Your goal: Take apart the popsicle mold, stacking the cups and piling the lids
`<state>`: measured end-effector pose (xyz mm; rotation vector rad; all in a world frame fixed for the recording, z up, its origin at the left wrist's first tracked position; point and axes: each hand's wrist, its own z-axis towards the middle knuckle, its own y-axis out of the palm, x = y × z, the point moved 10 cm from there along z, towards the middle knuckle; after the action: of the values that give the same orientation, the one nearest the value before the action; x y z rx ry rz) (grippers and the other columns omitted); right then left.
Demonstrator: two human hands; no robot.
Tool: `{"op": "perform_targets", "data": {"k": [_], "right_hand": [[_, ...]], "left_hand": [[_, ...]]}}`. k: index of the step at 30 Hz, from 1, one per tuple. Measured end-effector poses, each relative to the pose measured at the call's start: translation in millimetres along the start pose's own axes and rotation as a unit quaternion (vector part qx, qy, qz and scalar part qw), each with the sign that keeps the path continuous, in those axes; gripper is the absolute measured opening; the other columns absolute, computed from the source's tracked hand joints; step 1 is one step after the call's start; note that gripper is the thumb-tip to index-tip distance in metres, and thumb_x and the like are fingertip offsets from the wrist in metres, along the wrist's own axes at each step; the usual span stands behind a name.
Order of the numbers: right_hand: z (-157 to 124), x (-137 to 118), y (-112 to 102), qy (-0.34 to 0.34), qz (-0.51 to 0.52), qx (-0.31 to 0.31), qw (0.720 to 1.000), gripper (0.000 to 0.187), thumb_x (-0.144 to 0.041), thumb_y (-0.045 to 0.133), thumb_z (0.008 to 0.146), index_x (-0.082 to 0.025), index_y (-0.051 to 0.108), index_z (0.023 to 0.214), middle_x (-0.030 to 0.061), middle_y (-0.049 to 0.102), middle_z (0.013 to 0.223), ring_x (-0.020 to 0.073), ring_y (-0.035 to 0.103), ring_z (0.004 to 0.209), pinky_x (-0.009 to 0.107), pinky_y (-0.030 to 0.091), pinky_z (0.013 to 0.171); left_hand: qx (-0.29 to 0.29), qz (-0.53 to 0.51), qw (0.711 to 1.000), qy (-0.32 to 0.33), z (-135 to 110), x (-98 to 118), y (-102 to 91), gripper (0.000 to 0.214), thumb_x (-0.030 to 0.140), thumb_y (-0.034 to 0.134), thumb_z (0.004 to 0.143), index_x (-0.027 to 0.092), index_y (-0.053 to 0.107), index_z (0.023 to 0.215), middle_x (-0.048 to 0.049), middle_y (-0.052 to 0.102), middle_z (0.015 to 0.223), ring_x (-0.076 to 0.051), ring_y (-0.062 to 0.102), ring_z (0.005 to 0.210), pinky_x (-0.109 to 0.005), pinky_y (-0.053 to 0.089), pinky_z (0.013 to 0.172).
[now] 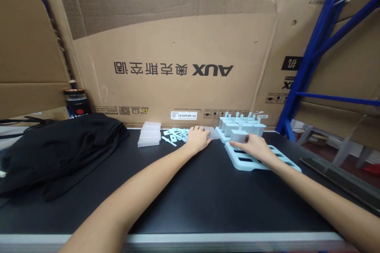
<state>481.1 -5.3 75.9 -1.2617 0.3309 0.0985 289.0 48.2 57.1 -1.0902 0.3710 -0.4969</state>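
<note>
My right hand (254,146) grips a popsicle mold (239,135) with a light blue stick top, its thumb and fingers closed around the sides. That mold is just above the near light blue rack (242,163), which has several slots. Behind it, a second blue rack (221,136) carries several upright molds (245,127) with sticks. My left hand (197,139) lies palm down with fingers apart, between a pile of light blue popsicle sticks (175,134) and a translucent mold (212,133). Its thumb is beside that mold; whether it touches is unclear.
Several translucent mold cases (149,134) lie in a row left of the sticks. A black cloth bag (65,146) covers the table's left side, with a dark jar (77,102) behind. A large cardboard sheet (166,39) and blue shelf posts (311,51) bound the black tabletop (190,193).
</note>
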Motion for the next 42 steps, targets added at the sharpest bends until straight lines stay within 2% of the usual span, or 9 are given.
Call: {"op": "perform_targets", "data": {"k": [7,16,21,23,26,29,32,36,42], "right_hand": [[4,-5,5,0.012,-0.041,-0.004,0.999,0.057,-0.075,0.051,0.076,-0.019,0.061,0.073,0.0124,0.065,0.068,0.0324,0.065,0.074,0.036,0.044,0.062],[-3,-11,0,0.016,-0.027,0.019,0.999,0.062,-0.065,0.045,0.084,-0.008,0.053,0.108,0.0227,0.067,0.090,0.0367,0.065,0.089,0.037,0.045,0.067],[7,-19,-16,-0.006,0.052,0.050,0.997,0.057,-0.058,0.044,0.084,-0.011,0.040,0.116,0.0181,0.065,0.093,0.0330,0.064,0.086,0.038,0.047,0.070],[16,-39,-27,-0.055,0.068,0.060,0.994,0.053,-0.052,0.044,0.083,-0.013,0.035,0.118,0.0184,0.063,0.101,0.0321,0.063,0.091,0.039,0.047,0.072],[25,-97,-33,-0.177,0.016,0.025,0.984,0.049,-0.043,0.044,0.083,-0.014,0.034,0.120,0.0210,0.060,0.113,0.0307,0.062,0.096,0.038,0.048,0.075],[27,-159,-14,-0.279,-0.131,-0.066,0.949,0.049,-0.048,0.041,0.085,-0.015,0.039,0.121,0.0211,0.060,0.119,0.0300,0.064,0.093,0.038,0.047,0.074],[31,-200,2,-0.311,-0.220,-0.099,0.919,0.063,-0.064,0.040,0.084,-0.017,0.045,0.126,0.0205,0.064,0.118,0.0344,0.065,0.096,0.042,0.046,0.076],[33,-233,11,-0.343,-0.258,-0.082,0.900,0.068,-0.067,0.042,0.083,-0.015,0.051,0.127,0.0224,0.068,0.110,0.0385,0.065,0.099,0.047,0.045,0.079],[28,-256,16,-0.375,-0.281,-0.070,0.881,0.071,-0.072,0.043,0.082,-0.017,0.057,0.126,0.0216,0.069,0.109,0.0388,0.064,0.103,0.046,0.045,0.081]], "left_hand": [[0.017,0.002,1.000,-0.009,-13,-1,-13.5,0.045,0.049,0.037,0.099,0.020,0.056,0.128,-0.0128,0.056,0.131,-0.030,0.049,0.120,-0.045,0.037,0.102],[-0.018,0.004,1.000,0.020,-97,-7,-43.2,0.045,0.048,0.039,0.096,0.018,0.059,0.123,-0.0128,0.053,0.138,-0.034,0.048,0.127,-0.048,0.036,0.108],[-0.070,-0.027,0.997,-0.025,-119,-23,-41.1,0.053,0.054,0.033,0.096,0.022,0.054,0.133,-0.0114,0.050,0.144,-0.038,0.045,0.131,-0.054,0.038,0.106],[-0.086,-0.043,0.995,-0.034,-120,-27,-37.7,0.053,0.056,0.033,0.096,0.024,0.053,0.133,-0.0110,0.051,0.143,-0.038,0.046,0.131,-0.054,0.041,0.103],[-0.089,-0.057,0.994,-0.033,-117,-27,-36.6,0.054,0.056,0.032,0.096,0.023,0.052,0.133,-0.0111,0.054,0.139,-0.037,0.047,0.130,-0.053,0.043,0.102],[-0.088,-0.069,0.993,-0.029,-117,-27,-38.5,0.052,0.055,0.032,0.096,0.022,0.053,0.130,-0.0109,0.057,0.135,-0.034,0.048,0.128,-0.050,0.044,0.103],[-0.093,-0.087,0.992,-0.028,-119,-29,-39.9,0.049,0.054,0.034,0.095,0.021,0.052,0.127,-0.0110,0.059,0.130,-0.032,0.051,0.125,-0.048,0.046,0.101],[-0.099,-0.096,0.990,-0.034,-119,-35,-39.8,0.048,0.055,0.035,0.094,0.021,0.051,0.125,-0.0116,0.057,0.131,-0.031,0.051,0.125,-0.047,0.049,0.097],[-0.099,-0.103,0.989,-0.038,-117,-39,-37.8,0.048,0.056,0.036,0.093,0.023,0.051,0.125,-0.0109,0.057,0.130,-0.031,0.053,0.124,-0.046,0.049,0.095]]}}
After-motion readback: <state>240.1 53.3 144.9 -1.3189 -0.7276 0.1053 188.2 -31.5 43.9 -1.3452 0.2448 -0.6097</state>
